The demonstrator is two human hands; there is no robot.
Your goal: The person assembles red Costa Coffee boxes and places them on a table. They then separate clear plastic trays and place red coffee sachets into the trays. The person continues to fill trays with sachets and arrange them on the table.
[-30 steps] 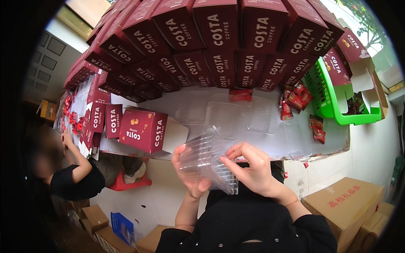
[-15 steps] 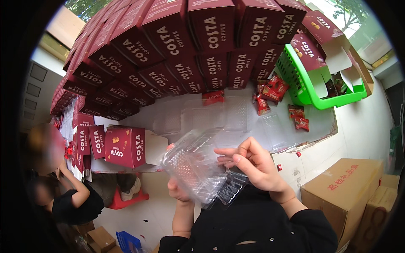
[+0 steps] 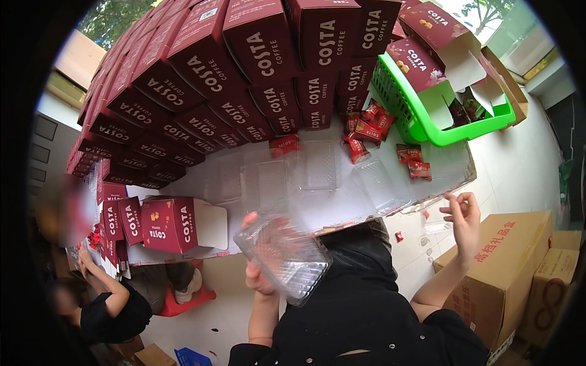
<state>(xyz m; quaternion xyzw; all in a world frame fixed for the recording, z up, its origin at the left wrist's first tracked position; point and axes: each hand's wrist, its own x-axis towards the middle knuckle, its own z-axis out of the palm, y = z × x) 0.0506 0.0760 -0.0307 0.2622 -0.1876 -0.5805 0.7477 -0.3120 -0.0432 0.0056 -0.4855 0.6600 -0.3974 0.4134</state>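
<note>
A stack of clear plastic trays is gripped in my left hand, whose fingers show through the plastic and at its left edge. The trays tilt above the near edge of the white table. Away to the right, my right hand is raised over the floor, fingers loosely bent and apart, with nothing seen in them. A faint clear plastic piece shows below and left of it. More clear trays lie in a row on the table, one tray at its right end.
Maroon boxes are stacked high at the back. Red packets lie near a green basket of open boxes. An open maroon box stands left. Cardboard cartons sit right; a co-worker sits left.
My right hand has left the trays and swung out to the right. My left hand keeps hold of the stack, now turned and slightly lower. The view has shifted a little.
</note>
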